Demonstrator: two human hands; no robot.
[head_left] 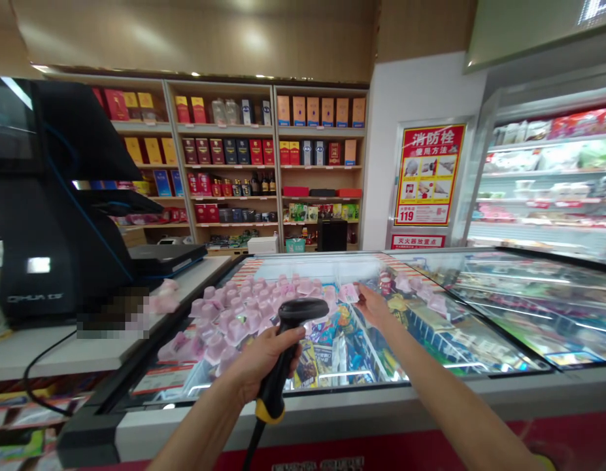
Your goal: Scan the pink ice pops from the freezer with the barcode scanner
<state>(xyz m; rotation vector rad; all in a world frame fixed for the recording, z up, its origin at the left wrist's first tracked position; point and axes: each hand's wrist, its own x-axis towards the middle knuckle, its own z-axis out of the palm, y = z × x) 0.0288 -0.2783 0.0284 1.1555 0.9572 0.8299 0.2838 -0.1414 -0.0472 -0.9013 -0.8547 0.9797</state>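
My left hand (270,356) is wrapped round the grip of a black and yellow barcode scanner (276,386), whose head points to the right and whose cable runs down. Farther off and to the right, my right hand (374,304) pinches the edge of a small pink pack (349,293) that carries a white label. Many pink cup-shaped packs (244,311) lie close together on the glass top of the chest freezer (303,405), left of and beyond the scanner. A few more pink packs (425,292) rest right of my right hand.
Colourful packaged goods (327,353) show through the freezer's glass. On the left counter (101,350) stand a black checkout machine (62,209) and a pink pack (163,297). Shelves of boxes (229,150) line the back wall; an open chiller (548,170) stands at right.
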